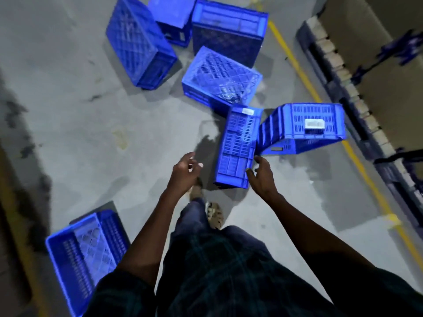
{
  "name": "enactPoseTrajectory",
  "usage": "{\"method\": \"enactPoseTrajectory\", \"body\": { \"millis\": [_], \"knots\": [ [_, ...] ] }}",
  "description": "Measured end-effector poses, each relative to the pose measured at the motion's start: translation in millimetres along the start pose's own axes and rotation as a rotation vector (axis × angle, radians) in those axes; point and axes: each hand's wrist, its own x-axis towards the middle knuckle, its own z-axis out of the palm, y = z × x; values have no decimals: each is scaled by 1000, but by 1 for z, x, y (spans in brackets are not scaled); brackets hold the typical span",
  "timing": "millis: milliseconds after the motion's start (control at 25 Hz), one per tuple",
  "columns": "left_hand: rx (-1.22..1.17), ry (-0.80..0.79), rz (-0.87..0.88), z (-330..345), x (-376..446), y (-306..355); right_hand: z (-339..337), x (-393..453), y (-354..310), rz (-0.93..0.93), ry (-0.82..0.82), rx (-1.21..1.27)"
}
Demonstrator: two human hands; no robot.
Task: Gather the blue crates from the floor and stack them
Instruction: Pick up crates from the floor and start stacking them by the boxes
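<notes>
Left hand: the left hand (pixel 186 167) hung over bare floor just short of centre, toward 7 o'clock, fingers loosely curled and apart, gripping nothing; it was near the nearest crate's left side but apart from it.
Right hand: the right hand (pixel 261 176) sat beside the lower right corner of the nearest crate, fingers spread and curved toward its wall; whether the fingertips actually touched the plastic could not be told.
Nearest crate: the nearest crate (pixel 238 146) stood on its side just right of centre, slotted wall facing up.
Tipped crate: the tipped crate (pixel 304 128) lay at 3 o'clock, just beside the nearest crate, on its side, with a white label on its upper face.
Upturned crate: the upturned crate (pixel 220 77) rested toward 12 o'clock, lattice bottom showing, its near corner close to the nearest crate's top end.
Far crates: a crate on its side (pixel 139 41) at 11 o'clock, a shadowed crate (pixel 229 30) at 12 o'clock and a small-looking crate (pixel 172 17) between them formed a close cluster.
Open crate: the open crate (pixel 85 255) sat at 7 o'clock, well apart from the rest, opening upward.
Floor: the grey floor (pixel 80 110) carried a yellow line (pixel 295 62) running from 12 toward 4 o'clock.
Pallet: a dark pallet (pixel 343 83) lay beyond the line at 2 o'clock.
Feet: a sandalled foot (pixel 215 215) showed below the nearest crate, at 6 o'clock.
</notes>
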Motion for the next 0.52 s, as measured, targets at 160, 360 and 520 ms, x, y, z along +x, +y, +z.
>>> {"method": "enactPoseTrajectory", "body": {
  "millis": [160,360,520],
  "knots": [
    [56,-130,11,39,61,47,-30,38,19,61,70,40],
    [166,-259,54,96,123,92,-64,77,52,148,137,91],
    [216,-224,23,152,145,107,-81,95,88,242,60,155]
  ]
}}
